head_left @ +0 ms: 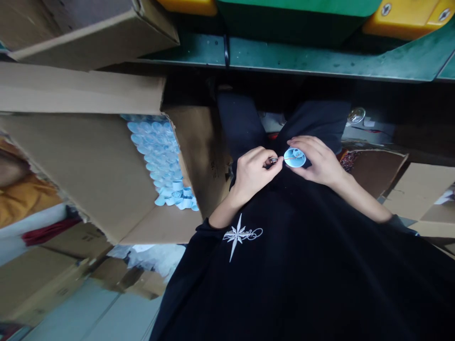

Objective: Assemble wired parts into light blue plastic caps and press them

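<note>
My right hand (320, 158) is wrapped round a small light blue cup-shaped part (295, 158), its open end turned towards me. Some blue shapes and a thin line show inside the cup. Close to its rim on the left, my left hand (253, 171) has its fingers curled in a pinch. A small shiny metal piece (273, 160) shows between those fingers; its exact kind is too small to tell. Both hands are over my lap, in front of my black shirt (302, 251).
On the left stands a cardboard box (81, 166) holding many blue cups (156, 151). Another carton (95, 47) is above it. A green bench edge (284, 59) runs across the top. At right, an open box (373, 170) contains small reddish bits (349, 161).
</note>
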### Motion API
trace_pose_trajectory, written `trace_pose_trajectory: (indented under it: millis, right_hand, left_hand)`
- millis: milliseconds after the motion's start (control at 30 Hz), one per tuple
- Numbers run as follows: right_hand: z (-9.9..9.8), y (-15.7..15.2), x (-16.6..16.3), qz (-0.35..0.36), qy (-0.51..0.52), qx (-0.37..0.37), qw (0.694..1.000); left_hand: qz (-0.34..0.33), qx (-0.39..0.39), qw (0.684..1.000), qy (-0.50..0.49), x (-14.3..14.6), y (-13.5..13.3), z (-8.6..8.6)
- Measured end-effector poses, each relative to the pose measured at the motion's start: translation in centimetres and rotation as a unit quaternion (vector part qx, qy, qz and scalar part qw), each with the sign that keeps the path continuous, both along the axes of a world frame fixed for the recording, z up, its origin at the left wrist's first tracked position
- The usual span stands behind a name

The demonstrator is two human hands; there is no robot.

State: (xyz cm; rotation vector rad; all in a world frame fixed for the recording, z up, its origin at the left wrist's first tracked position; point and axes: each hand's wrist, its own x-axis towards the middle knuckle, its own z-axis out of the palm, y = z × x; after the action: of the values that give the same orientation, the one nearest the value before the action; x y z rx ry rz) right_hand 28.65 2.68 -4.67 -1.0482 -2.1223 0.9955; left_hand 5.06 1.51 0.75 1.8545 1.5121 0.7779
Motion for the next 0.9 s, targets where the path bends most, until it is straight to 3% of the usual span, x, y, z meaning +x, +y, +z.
trace_pose_trajectory:
  millis: [233, 433, 633, 767, 900]
  right_hand:
    - [0.5, 0.3, -0.3, -0.002, 0.012, 0.01, 1.0]
    - [2.1, 0.5, -0.8, 0.001, 0.029, 0.026, 0.999]
    - [3.1, 0.3, -0.7, 0.005, -0.007, -0.003, 1.0]
    - [3.3, 0.2, -0.7, 0.0, -0.019, -0.016, 1.0]
    - [3.5, 0.1, -0.6, -0.03, -0.016, -0.017, 0.999]
  left_hand:
    - [0.039, -0.06, 0.997, -0.037, -0.1, 0.3, 1.7]
    - [0.031, -0.082, 0.996, 0.001, 0.2, 1.2, 3.5]
    - [0.041, 0.026, 0.998, 0.048, 0.3, 1.5, 4.2]
    - [0.03, 0.108, 0.992, 0.065, 0.5, 1.3, 3.2]
    - [0.005, 0.135, 0.99, 0.039, 0.8, 0.7, 1.8]
